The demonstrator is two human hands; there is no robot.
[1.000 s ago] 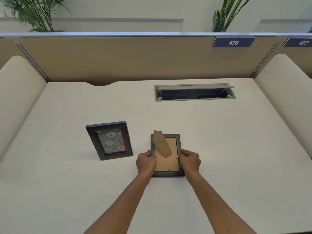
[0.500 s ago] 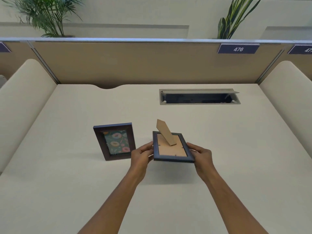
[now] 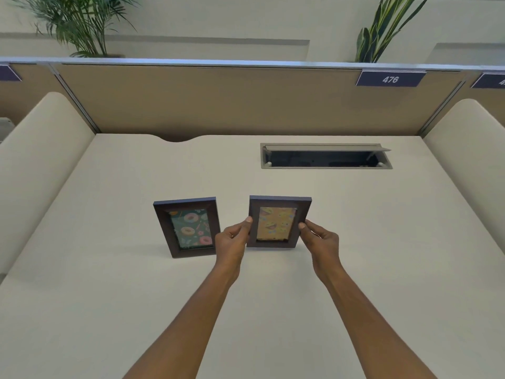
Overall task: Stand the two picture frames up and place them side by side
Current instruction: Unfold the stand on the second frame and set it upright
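Both hands (image 3: pixel 276 242) grip the emoji frame (image 3: pixel 278 221) below sign "476" (image 3: pixel 390 78).

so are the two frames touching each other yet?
Apart. The head view shows the left hand and a strip of desk between the donut frame and the emoji frame.

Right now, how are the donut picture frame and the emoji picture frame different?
The donut frame stands free on the desk, untouched; the emoji frame is gripped at its sides by the left hand and right hand. The donut frame's picture is dark teal, the emoji frame's orange. The donut frame sits left, the emoji frame right. Both are dark, portrait-oriented and face the camera.
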